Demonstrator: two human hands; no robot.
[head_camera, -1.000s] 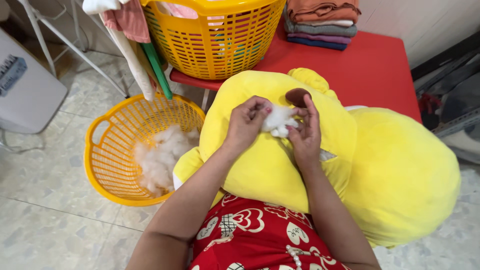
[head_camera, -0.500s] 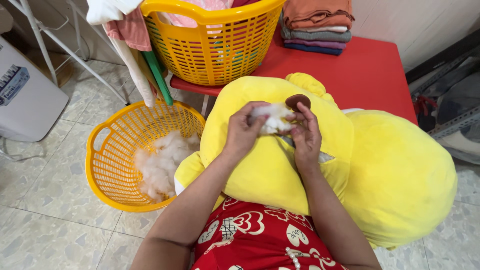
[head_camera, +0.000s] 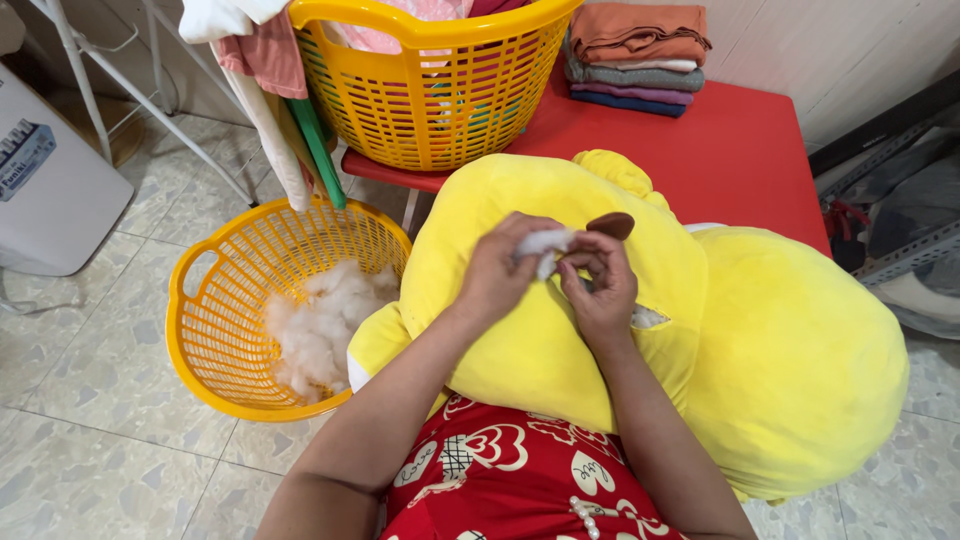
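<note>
Stuffing step in hand: both hands work a white stuffing tuft (head_camera: 545, 243) at the top of the big yellow plush toy (head_camera: 560, 330) lying across the lap. Left hand (head_camera: 500, 275) fingers pinch the tuft; right hand (head_camera: 600, 290) fingers curl close together against the same tuft, just under the toy's brown patch (head_camera: 610, 225). The seam opening itself is hidden behind the fingers; a second small slit (head_camera: 648, 318) with white showing sits right of the right fingers. Next move likely calls for a firm pinch and room to carry fluff between toy and low yellow basket (head_camera: 215, 360), well left of the fingers, holding loose stuffing (head_camera: 320, 325). Beyond the fingers: tall yellow basket (head_camera: 440, 100) and folded clothes (head_camera: 640, 50) on the red desk (head_camera: 740, 150). Toy bulk crowds the lap.
</note>
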